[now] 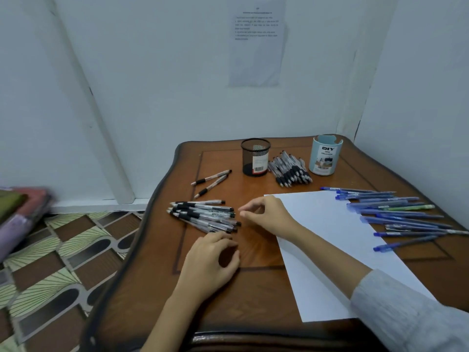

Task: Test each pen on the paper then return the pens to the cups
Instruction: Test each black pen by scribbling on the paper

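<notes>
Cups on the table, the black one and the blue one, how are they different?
The black cup is see-through wire mesh; the blue cup is solid. The black cup's rim is even; the blue cup's rim is notched. Both stand upright and carry barcode labels.

On the table [253, 288], the mesh cup [255, 158] stands at the back, the desk organizer [325, 156] to its right, a heap of pens [290, 171] between them (close against both). The paper [317, 214] lies before them, more pens [398, 214] across its right edge, another pile [203, 214] left of it.
</notes>
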### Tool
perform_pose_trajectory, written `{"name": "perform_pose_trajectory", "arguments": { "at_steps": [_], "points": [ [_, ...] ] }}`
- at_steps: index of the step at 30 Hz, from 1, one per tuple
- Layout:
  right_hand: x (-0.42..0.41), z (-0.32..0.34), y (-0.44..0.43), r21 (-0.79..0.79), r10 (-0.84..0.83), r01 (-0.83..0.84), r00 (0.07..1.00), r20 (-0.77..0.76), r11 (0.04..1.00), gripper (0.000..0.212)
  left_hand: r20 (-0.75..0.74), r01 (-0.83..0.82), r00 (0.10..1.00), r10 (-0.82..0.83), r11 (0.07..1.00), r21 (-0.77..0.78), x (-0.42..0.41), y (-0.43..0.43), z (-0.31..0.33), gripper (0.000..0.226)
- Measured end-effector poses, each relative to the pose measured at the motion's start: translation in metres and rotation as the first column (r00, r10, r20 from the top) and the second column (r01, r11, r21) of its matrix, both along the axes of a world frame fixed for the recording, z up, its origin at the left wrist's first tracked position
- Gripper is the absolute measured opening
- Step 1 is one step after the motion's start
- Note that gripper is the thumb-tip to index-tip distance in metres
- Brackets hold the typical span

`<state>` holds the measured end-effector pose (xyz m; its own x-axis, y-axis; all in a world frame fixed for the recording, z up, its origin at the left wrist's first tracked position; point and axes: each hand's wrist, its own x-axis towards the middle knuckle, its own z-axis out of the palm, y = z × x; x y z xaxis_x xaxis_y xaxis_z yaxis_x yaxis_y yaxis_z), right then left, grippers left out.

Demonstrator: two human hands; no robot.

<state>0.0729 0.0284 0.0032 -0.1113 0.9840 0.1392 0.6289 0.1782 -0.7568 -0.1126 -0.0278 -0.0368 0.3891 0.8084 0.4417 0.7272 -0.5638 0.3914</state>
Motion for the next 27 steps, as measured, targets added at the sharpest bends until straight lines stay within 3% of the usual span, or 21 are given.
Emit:
{"name": "perform_pose_trajectory", "arguments": {
  "at_steps": [9,12,15,17,21,24,27],
  "points": [
    [-0.022,-0.007,0.012,-0.026,0.04,-0.039,0.998,0.053,0.999,0.022,0.075,-0.017,0.997,0.017,1.0,-0.001,0.001,0.003,-0.003,0.028],
    [-0.018,-0.008,0.011,-0.049,0.016,-0.018,0.999,-0.045,0.999,0.017,0.087,-0.016,0.996,0.015,1.0,0.012,0.0,0.003,-0.004,0.031],
    [-0.01,-0.004,0.008,-0.066,-0.071,0.057,0.968,-0.239,0.996,0.01,0.082,0.037,0.996,-0.035,0.999,-0.027,-0.001,0.003,-0.002,0.041],
    [-0.003,0.003,0.005,-0.061,-0.16,0.148,0.897,-0.412,0.987,0.007,0.076,0.059,0.996,-0.055,0.997,-0.057,-0.001,0.002,-0.002,0.049],
    [0.018,0.029,-0.003,-0.114,-0.219,0.202,0.629,-0.746,0.973,0.012,0.055,0.048,0.997,-0.046,0.998,-0.03,-0.001,0.002,-0.001,0.053],
    [0.039,0.037,-0.009,-0.181,-0.224,0.135,0.479,-0.849,0.974,0.021,0.029,0.054,0.998,-0.055,0.998,0.023,0.002,0.003,-0.002,0.047],
    [0.054,0.035,-0.018,-0.306,-0.281,0.004,0.405,-0.87,0.952,0.025,0.007,0.04,0.999,-0.04,0.999,0.027,0.004,0.003,-0.001,0.047]
  ]
}}
